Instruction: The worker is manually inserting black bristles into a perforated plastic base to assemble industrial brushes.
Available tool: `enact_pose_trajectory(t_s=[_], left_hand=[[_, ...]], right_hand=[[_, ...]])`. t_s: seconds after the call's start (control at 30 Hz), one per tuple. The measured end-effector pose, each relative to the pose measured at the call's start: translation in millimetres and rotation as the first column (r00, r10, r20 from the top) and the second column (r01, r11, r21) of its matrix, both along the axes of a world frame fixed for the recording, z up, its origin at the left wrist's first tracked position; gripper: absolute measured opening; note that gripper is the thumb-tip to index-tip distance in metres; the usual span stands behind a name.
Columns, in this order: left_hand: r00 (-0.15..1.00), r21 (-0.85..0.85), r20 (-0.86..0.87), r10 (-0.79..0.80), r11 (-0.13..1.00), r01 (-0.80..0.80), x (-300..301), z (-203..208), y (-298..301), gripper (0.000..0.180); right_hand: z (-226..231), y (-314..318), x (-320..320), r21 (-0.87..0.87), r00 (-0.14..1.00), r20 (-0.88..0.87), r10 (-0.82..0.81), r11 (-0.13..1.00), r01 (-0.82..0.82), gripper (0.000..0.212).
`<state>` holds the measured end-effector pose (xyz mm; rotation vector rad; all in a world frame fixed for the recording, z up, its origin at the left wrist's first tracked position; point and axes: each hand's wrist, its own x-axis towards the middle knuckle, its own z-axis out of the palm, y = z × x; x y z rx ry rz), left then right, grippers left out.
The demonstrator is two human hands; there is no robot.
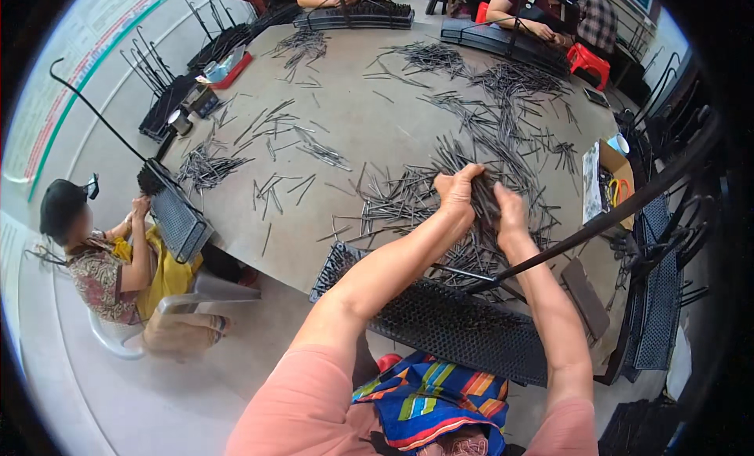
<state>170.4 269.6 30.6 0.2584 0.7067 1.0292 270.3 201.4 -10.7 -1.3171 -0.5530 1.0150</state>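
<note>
- Both hands cup inward: left hand, fingers partly hidden; right hand, blurred. A bunch of thin dark sticks lies between them; I cannot tell how tightly it is held.
- Loose sticks lie from nine to one o'clock of the hands, tangled every way — lifting the bunch could drag strays along or let some slip.
- Black perforated tray, six to seven o'clock: sticks dropped there could jam crosswise.
- Black rod, slanting past at four o'clock, could catch the right forearm.
</note>
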Motion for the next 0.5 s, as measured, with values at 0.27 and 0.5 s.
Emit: enact_pose_trajectory(t_s=[0.27, 0.5], left_hand=[[0.949, 0.631, -0.224, 0.222, 0.775, -0.032, 27.1, 19.9, -11.6, 0.028], [0.977, 0.605, -0.211, 0.007, 0.786, 0.125, 21.2, 47.8, -39.3, 0.030]], right_hand=[[24.3, 13.0, -21.4, 0.155, 0.842, -0.524, -0.129, 0.958, 0.243, 0.052], [13.0, 10.2, -11.9, 0.258, 0.896, -0.427, -0.118, 0.934, 0.246, 0.052]])
